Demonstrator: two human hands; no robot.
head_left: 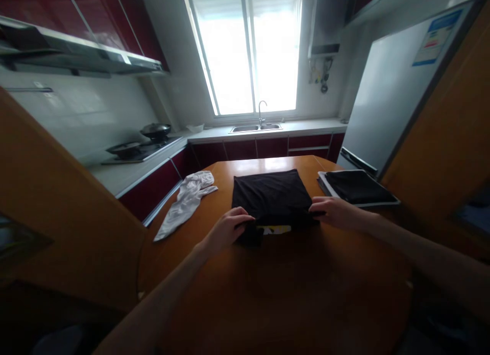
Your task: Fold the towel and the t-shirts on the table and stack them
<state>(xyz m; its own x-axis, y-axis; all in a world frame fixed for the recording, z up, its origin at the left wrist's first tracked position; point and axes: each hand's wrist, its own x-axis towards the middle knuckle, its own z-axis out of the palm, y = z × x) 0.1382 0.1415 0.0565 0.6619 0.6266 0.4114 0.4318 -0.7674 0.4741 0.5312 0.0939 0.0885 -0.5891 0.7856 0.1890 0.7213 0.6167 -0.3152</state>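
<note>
Two-handed hold on a black cloth [271,192], seen from your head. The cloth lies flat near the middle of the desk [275,283], directly before you, its far edge running roughly parallel to the window wall. Such a central, squared placement plausibly lets both arms reach it equally.

Your left hand [228,226] has its grip clamped on the cloth near the left end of the near edge, thumb and fingers together; your right hand [336,212] pinches the opposite end in the same way. Holding the two ends apart would keep the edge between them stretched and even. Between your hands a white-and-yellow patch [277,229] shows at the near edge, where a dark layer seems to overlap it; whether it is a print or a label cannot be told.

To the left, a white cloth [186,202] lies loose and creased, apart from the black one. To the right, beyond your right hand, rests a flat stack [360,185], a dark piece uppermost with white edges below. Keeping these at either side presumably prevents their layers from catching under your hands.
</note>
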